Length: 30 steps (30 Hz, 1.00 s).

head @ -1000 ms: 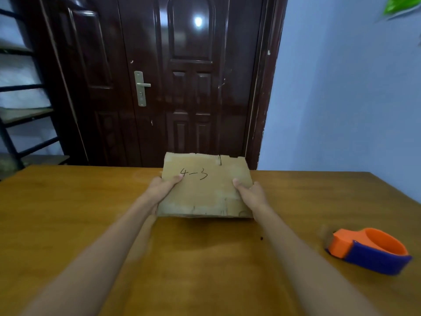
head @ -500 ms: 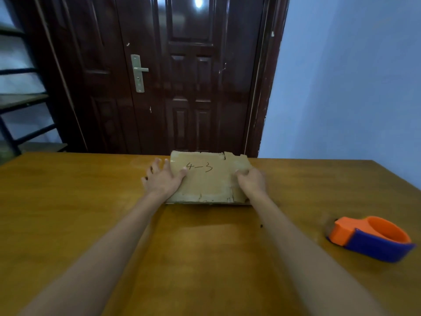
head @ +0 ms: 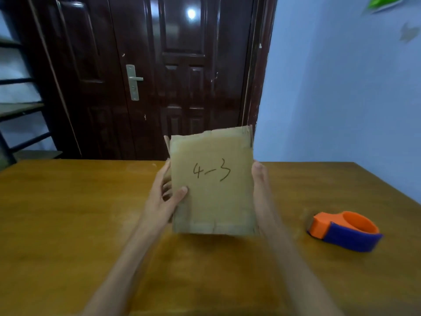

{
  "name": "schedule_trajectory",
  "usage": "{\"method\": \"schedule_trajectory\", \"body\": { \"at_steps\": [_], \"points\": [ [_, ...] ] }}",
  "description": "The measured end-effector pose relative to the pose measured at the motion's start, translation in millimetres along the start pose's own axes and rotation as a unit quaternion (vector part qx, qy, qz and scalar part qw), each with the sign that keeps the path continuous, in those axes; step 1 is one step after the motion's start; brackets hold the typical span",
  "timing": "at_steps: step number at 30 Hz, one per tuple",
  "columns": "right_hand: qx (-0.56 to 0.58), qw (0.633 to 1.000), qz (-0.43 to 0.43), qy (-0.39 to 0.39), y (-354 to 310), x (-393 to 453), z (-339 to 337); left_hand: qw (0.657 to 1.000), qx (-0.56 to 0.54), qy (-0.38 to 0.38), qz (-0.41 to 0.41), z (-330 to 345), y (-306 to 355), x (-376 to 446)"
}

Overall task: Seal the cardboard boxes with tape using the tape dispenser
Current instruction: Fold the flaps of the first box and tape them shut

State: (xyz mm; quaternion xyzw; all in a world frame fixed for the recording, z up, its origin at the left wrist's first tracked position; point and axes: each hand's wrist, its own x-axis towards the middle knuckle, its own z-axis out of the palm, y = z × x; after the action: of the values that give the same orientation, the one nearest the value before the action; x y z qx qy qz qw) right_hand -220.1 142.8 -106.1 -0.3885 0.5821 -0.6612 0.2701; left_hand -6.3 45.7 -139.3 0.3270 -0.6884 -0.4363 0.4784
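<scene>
Head view: the left hand (head: 164,201) pinches the cardboard box (head: 213,188) by thumb and fingers; the right hand (head: 259,185) lies flat against its side. Held so lightly, the worn box could slip or buckle, I judge

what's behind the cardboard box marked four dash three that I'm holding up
Behind the cardboard box you can see the left hand's fingers curled round its left edge, the wooden table, and the dark door above. The box covers the table directly behind it and the door's foot.

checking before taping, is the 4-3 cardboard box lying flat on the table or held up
Held up and tilted toward the camera: the cardboard box sits between the left hand and right hand, its lower edge apparently above the table.
</scene>
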Motion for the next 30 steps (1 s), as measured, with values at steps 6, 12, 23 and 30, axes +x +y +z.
{"method": "schedule_trajectory", "body": {
  "at_steps": [6,12,23,30],
  "points": [
    [0.022,0.997,0.004,-0.078,-7,-49,-25,0.998,-0.052,-0.001,0.024,-2,8,-30],
    [0.144,0.987,0.038,-0.063,-2,-66,-44,0.997,-0.044,-0.057,-0.03,-11,27,-33],
    [0.049,0.996,0.029,-0.063,8,-85,-42,0.988,-0.106,-0.095,-0.062,1,29,-69],
    [0.027,0.996,0.03,-0.082,4,-99,-44,0.99,-0.072,-0.076,-0.09,-5,33,-87]
  ]
}}
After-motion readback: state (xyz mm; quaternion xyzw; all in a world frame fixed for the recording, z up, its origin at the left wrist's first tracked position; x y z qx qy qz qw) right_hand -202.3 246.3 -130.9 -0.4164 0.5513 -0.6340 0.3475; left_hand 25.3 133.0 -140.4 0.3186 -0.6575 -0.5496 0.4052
